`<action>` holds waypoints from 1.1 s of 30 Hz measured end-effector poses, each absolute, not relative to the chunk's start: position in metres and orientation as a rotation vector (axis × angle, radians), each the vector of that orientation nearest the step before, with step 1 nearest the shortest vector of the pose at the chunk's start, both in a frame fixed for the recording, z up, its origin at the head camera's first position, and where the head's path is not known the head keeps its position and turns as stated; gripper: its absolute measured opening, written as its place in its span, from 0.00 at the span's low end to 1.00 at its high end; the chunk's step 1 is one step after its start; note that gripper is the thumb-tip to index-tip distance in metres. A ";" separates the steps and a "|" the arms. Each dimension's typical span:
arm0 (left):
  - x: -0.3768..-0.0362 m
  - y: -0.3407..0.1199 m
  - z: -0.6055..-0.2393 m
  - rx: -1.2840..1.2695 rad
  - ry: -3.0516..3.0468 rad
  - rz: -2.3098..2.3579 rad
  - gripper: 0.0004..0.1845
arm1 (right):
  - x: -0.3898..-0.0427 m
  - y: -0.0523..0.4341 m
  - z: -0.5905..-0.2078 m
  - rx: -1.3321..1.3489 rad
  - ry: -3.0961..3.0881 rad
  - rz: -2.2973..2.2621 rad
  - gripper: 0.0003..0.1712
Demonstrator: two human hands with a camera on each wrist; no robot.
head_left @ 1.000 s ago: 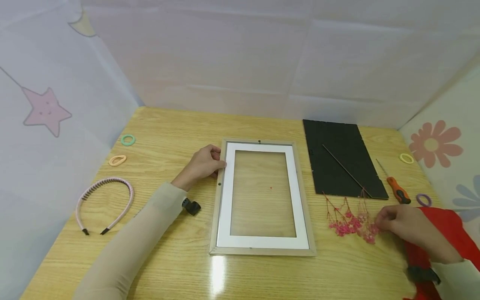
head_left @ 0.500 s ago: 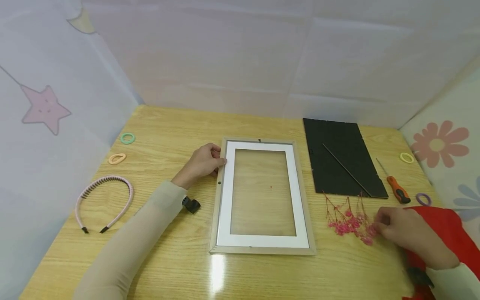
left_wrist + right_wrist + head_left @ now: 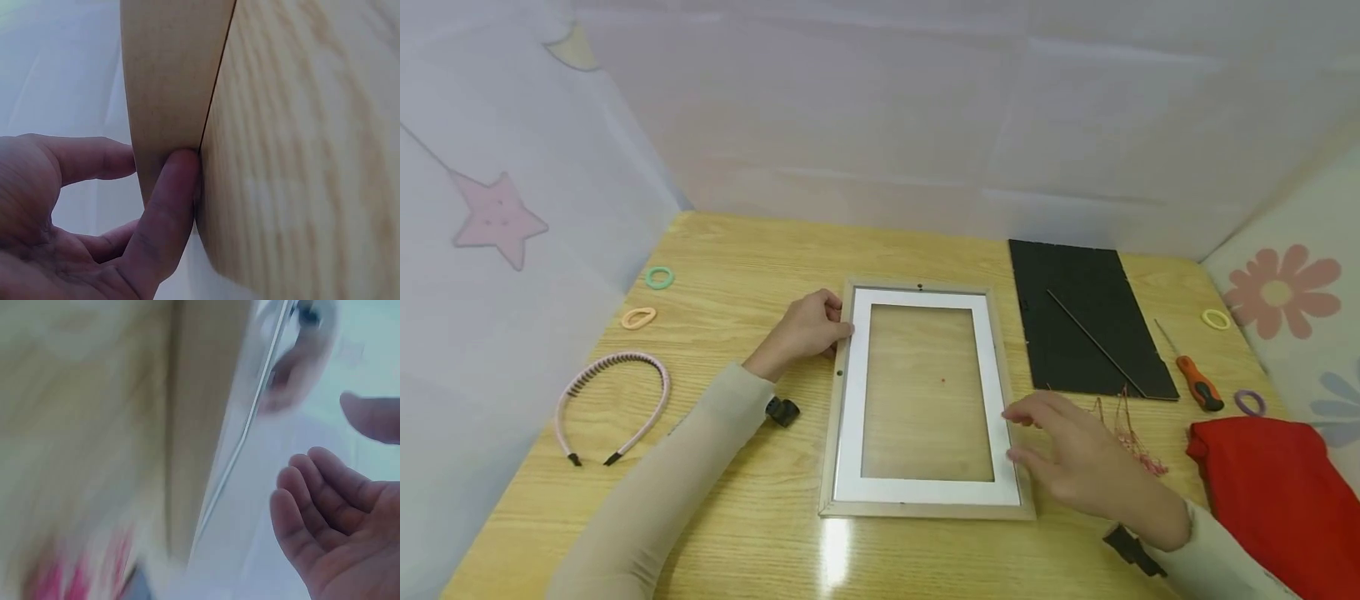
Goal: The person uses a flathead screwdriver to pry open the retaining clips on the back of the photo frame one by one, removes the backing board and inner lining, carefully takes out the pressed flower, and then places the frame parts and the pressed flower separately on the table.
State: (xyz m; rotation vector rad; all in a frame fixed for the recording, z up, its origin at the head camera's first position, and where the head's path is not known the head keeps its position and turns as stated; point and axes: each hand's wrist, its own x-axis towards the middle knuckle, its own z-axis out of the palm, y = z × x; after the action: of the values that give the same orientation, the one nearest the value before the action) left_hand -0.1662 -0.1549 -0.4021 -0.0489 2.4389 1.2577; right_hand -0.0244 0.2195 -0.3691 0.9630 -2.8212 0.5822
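Observation:
A light wooden picture frame [image 3: 901, 510] with a white mat lies flat on the table, a tiny red speck inside the mat's opening. My left hand [image 3: 808, 327] grips its left edge, thumb on top; the left wrist view shows the fingers [image 3: 169, 206] against the frame's side wall [image 3: 175, 75], close to the tabletop. Over the right edge hovers my right hand [image 3: 1078, 458], thumb and fingers spread apart, holding nothing. Pink dried flowers [image 3: 1138, 446] lie on the table behind that hand, which partly hides them; they are blurred in the right wrist view.
A black backing board [image 3: 1075, 325] with a thin rod [image 3: 1093, 340] lies at the back right. Beside it are an orange screwdriver [image 3: 1198, 379], a purple ring [image 3: 1250, 403], a yellow ring [image 3: 1216, 319] and red cloth [image 3: 1277, 492]. A pink headband [image 3: 613, 358] lies left.
My right hand has left the pink flowers and moved left to the frame's right side, its fingers spreading. The left hand has stayed on the frame's left edge.

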 end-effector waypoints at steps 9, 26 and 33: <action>-0.165 -0.150 -0.405 -0.034 2.409 1.290 0.21 | -0.011 0.170 -0.380 1.314 -3.026 0.656 0.31; -0.153 -0.153 -0.408 -0.024 2.394 1.273 0.22 | 0.012 0.147 -0.380 1.650 -2.979 0.498 0.25; -0.151 -0.158 -0.411 -0.009 2.380 1.294 0.22 | 0.009 0.146 -0.385 1.695 -2.906 0.502 0.25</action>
State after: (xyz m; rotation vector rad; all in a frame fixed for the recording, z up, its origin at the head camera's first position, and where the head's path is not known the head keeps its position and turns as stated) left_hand -0.1514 -0.1577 -0.4109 -0.0086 2.3799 1.2944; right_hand 0.0094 0.1461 -0.3854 1.6945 -2.9061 0.5021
